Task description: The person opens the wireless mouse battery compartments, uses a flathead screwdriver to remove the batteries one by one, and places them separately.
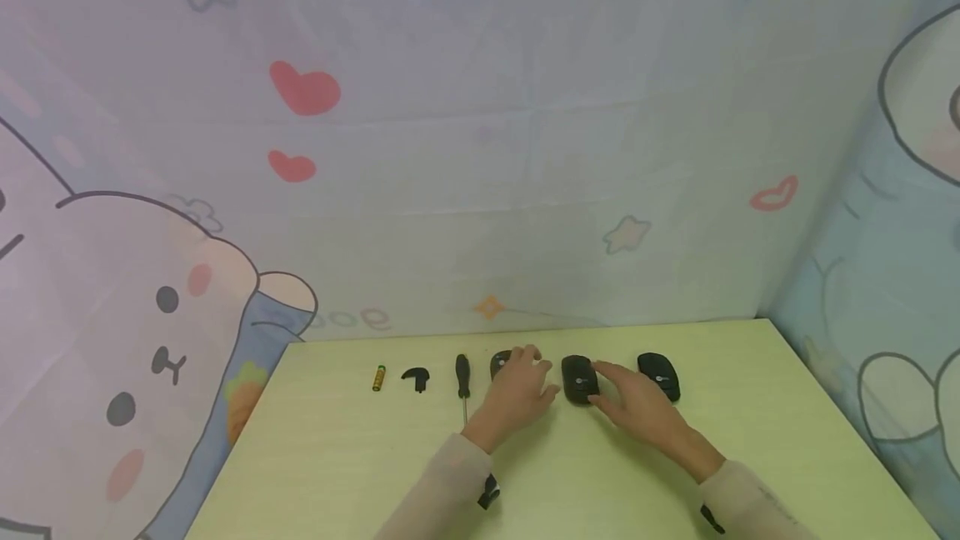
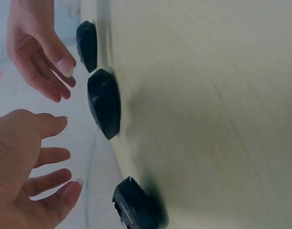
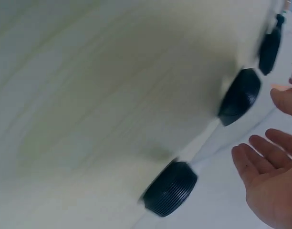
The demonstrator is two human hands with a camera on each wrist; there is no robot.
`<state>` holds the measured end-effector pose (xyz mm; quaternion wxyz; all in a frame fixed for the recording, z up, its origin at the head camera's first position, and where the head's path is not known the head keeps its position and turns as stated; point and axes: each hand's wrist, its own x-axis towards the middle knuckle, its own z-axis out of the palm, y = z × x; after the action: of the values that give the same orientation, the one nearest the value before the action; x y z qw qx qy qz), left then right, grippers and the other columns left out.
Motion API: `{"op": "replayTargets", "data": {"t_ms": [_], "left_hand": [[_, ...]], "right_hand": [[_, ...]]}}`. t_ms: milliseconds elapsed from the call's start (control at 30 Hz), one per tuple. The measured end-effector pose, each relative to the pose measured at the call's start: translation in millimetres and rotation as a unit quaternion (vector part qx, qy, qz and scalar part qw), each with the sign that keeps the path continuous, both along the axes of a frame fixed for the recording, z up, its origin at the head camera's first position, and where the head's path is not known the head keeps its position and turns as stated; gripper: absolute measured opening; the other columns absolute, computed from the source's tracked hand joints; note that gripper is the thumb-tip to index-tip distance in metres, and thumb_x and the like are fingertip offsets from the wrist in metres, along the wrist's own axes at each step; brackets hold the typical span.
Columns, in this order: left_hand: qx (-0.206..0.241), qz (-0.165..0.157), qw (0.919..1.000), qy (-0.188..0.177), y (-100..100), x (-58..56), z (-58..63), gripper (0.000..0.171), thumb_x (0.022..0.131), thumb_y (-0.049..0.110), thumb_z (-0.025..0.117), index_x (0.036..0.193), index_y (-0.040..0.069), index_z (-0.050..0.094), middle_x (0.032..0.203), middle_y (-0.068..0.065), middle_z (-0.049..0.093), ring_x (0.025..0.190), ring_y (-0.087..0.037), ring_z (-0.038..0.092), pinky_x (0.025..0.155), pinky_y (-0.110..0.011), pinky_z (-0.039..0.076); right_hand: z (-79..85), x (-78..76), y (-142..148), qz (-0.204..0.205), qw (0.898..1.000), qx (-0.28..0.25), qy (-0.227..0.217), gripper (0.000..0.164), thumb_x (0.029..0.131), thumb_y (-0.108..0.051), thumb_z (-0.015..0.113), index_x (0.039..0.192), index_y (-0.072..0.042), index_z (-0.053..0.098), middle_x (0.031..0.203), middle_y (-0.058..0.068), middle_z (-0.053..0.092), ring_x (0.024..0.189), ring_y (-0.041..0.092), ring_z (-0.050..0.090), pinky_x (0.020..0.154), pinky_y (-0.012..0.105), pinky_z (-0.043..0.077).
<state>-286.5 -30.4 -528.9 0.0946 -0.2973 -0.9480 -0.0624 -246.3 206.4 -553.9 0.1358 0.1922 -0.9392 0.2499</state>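
Note:
Above the left black computer mouse [image 1: 499, 362], my left hand [image 1: 517, 398] hovers with its fingers spread and partly covers it in the head view. The middle black mouse [image 1: 580, 380] lies between my two hands. My right hand [image 1: 637, 407] is at that mouse's right side, fingers and thumb apart and relaxed. In the left wrist view, a gap shows between my left fingers [image 2: 55, 183] and the mice. A third black mouse [image 1: 660, 376] lies beyond my right hand; its ribbed side [image 3: 172, 191] shows in the right wrist view.
To the left, a screwdriver [image 1: 462, 375] with a dark handle lies on the pale yellow table [image 1: 337, 457]. Beside it are a small black curved part [image 1: 417, 378] and a battery [image 1: 378, 378]. A printed cloth [image 1: 450, 190] hangs behind the table.

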Motion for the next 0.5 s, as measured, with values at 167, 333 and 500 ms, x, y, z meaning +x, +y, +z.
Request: {"op": "replayTargets", "data": {"t_ms": [167, 333, 500], "left_hand": [[-0.057, -0.022, 0.9981, 0.004, 12.5, -0.7, -7.2, 0.050, 0.103, 0.043, 0.066, 0.142, 0.012, 0.065, 0.152, -0.010, 0.059, 0.139, -0.027, 0.059, 0.112, -0.038, 0.057], [-0.111, -0.050, 0.9926, -0.005, 18.9, -2.2, -16.4, 0.066, 0.104, 0.052, 0.061, 0.158, 0.015, 0.048, 0.168, -0.009, 0.043, 0.151, -0.026, 0.049, 0.123, -0.038, 0.047], [-0.121, -0.056, 0.9911, 0.010, 17.6, -8.4, -23.0, 0.071, 0.103, 0.055, 0.060, 0.160, 0.015, 0.044, 0.167, -0.008, 0.043, 0.150, -0.025, 0.051, 0.120, -0.037, 0.050]], "right_hand": [[-10.2, -6.1, 15.7, 0.035, 0.997, 0.062, 0.029, 0.060, 0.095, -0.030, 0.078, 0.144, 0.000, 0.061, 0.145, 0.022, 0.065, 0.133, 0.045, 0.062, 0.094, 0.057, 0.062], [-21.0, -13.2, 26.5, 0.075, 0.993, 0.090, 0.033, 0.063, 0.097, -0.035, 0.076, 0.147, -0.001, 0.058, 0.153, 0.022, 0.058, 0.129, 0.042, 0.066, 0.095, 0.056, 0.062], [-26.7, -18.3, 30.3, 0.098, 0.988, 0.112, 0.039, 0.070, 0.098, -0.038, 0.075, 0.154, -0.004, 0.051, 0.158, 0.021, 0.053, 0.118, 0.037, 0.073, 0.090, 0.052, 0.064]]}}
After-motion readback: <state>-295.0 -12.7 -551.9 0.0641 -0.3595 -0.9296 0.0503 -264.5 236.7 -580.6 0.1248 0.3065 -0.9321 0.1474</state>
